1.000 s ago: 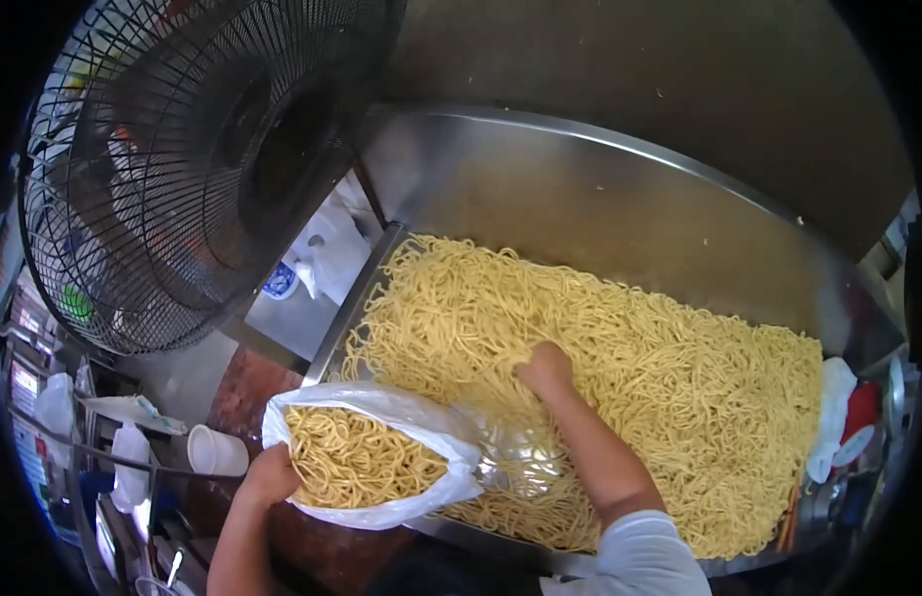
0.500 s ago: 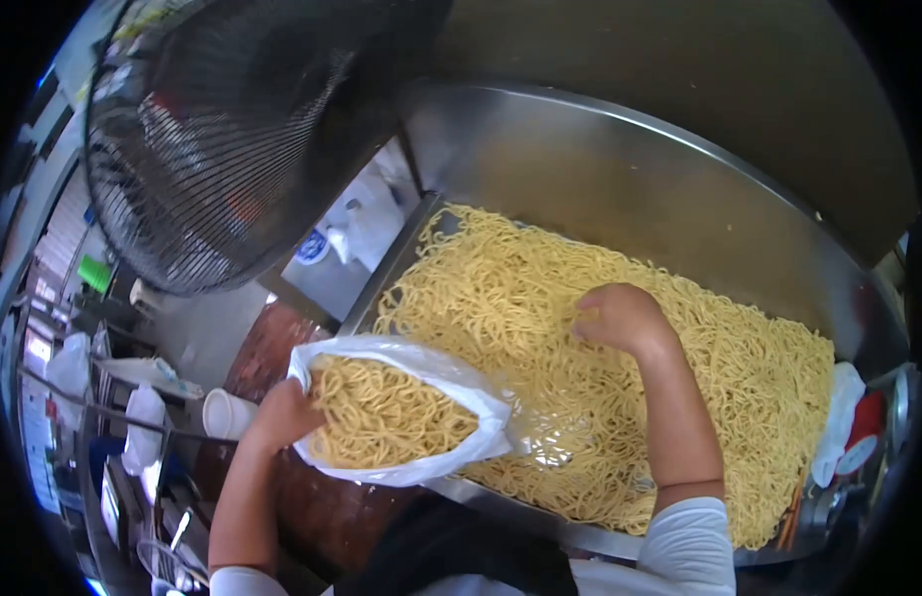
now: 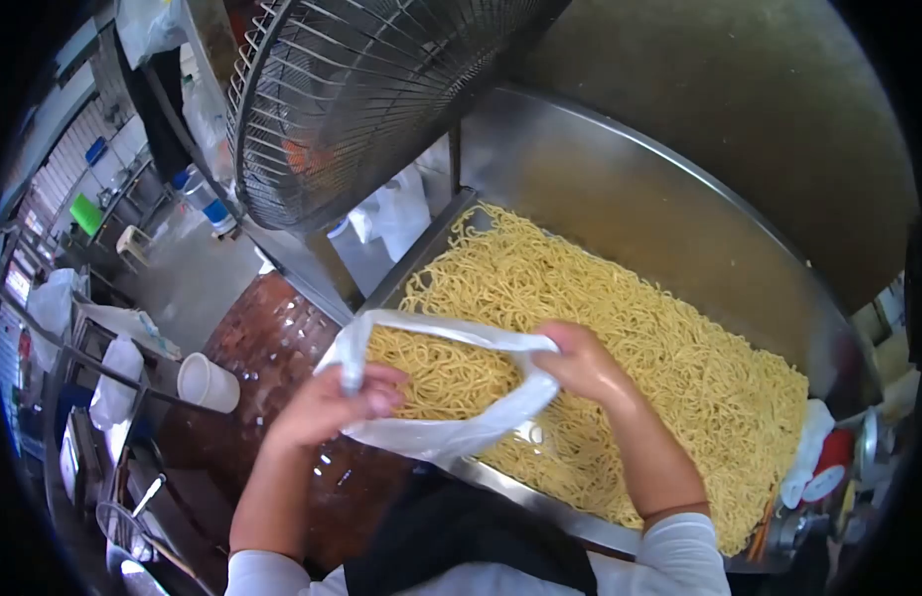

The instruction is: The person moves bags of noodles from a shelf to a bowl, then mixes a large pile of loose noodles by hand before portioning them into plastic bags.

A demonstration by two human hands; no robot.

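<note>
A white plastic bag (image 3: 451, 437) with its mouth spread wide hangs between my two hands, over the near left edge of the metal tray. Yellow noodles (image 3: 446, 372) lie inside it. My left hand (image 3: 332, 402) grips the bag's left rim, the plastic caught between thumb and fingers. On the opposite side, my right hand (image 3: 580, 363) pinches the right rim. Beneath and to the right, loose noodles (image 3: 659, 387) cover most of the large stainless steel tray (image 3: 620, 179).
A big caged fan (image 3: 332, 119) stands close at the upper left. Below on the wet red floor (image 3: 272, 328) is a white bucket (image 3: 209, 383). Chopsticks (image 3: 762, 531) and a red item (image 3: 831, 454) sit at the tray's right end. A strainer (image 3: 123, 526) lies lower left.
My right hand has left the noodles in the tray and taken hold of the bag's right rim. The bag has shifted slightly right, its mouth stretched taller. My view has turned a little.
</note>
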